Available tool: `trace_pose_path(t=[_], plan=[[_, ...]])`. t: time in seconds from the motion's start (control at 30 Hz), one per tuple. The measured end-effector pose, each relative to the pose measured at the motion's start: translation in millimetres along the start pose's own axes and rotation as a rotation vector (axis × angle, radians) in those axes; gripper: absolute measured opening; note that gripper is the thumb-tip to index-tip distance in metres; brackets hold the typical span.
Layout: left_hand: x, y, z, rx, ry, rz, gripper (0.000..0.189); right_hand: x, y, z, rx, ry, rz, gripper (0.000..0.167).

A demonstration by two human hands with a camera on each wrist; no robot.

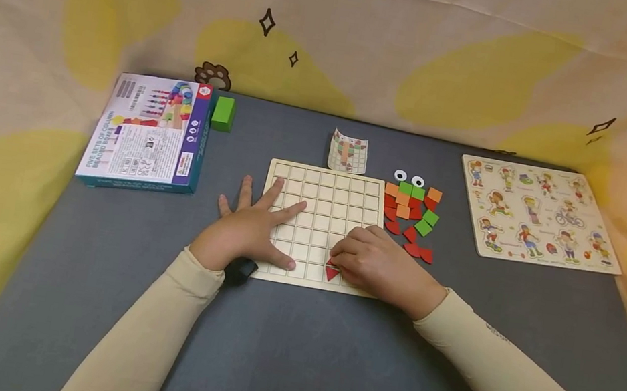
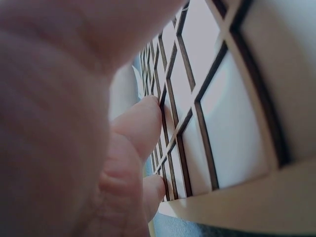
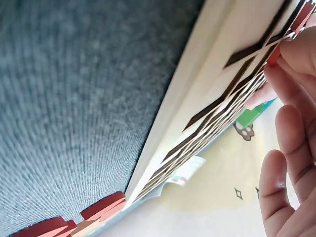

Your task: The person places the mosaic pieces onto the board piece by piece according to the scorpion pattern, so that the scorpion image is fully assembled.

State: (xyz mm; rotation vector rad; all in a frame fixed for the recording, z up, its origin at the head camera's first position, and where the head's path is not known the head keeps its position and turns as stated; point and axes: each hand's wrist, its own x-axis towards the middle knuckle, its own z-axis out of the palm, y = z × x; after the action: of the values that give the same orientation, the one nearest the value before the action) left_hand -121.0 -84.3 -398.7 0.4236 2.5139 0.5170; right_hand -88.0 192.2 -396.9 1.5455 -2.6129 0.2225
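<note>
A wooden grid board (image 1: pixel 306 283) lies on the grey table. My left hand (image 1: pixel 247 229) rests on its left side with fingers spread, the thumb near the bottom rows. Over the lower right part, my right hand (image 1: pixel 373 262) pinches a small red piece (image 3: pixel 274 56) between thumb and forefinger, close over the cells. Another red piece (image 1: pixel 331 274) with a pointed end sits in the bottom row beneath those fingertips. In the left wrist view, bare cells (image 2: pixel 232 123) of the board stretch beside the left fingers.
Right of the board lie loose red, orange (image 1: pixel 434 194) and green (image 1: pixel 423 227) pieces and two eye discs (image 1: pixel 400 176). A pattern card (image 1: pixel 348 153) stands behind the board. Farther out are a boxed toy (image 1: pixel 143 133), a green block (image 1: pixel 223 114) and a picture puzzle (image 1: pixel 541 216).
</note>
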Motion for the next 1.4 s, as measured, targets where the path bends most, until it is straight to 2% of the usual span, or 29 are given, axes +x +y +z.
trace_pose_path(t=[0.2,0.5,0.9,1.03,1.2,1.4], plan=[[0.6,0.4,0.5,0.004,0.004,0.009,0.118,-3.9,0.6,1.3,0.031,-0.005,0.024,0.019],[-0.9,0.6,0.4,-0.009,0.004,0.006,0.118,-4.7,-0.9,4.2,0.083,-0.008,0.165,0.015],[-0.2,-2.3,3.1,-0.015,0.012,0.005,0.118,-7.2,-0.2,-1.0,0.148,-0.01,0.263,0.019],[-1.7,-2.0,2.2,-0.022,0.013,0.002,0.118,-15.9,8.2,-8.0,0.149,0.019,0.335,0.018],[-2.8,-1.3,1.0,-0.032,0.026,0.016,0.117,-34.7,20.3,-18.9,0.119,0.029,0.444,0.02],[-3.1,2.0,-1.0,-0.03,0.038,0.018,0.116,-57.3,30.8,-27.9,0.094,0.047,0.538,0.023]])
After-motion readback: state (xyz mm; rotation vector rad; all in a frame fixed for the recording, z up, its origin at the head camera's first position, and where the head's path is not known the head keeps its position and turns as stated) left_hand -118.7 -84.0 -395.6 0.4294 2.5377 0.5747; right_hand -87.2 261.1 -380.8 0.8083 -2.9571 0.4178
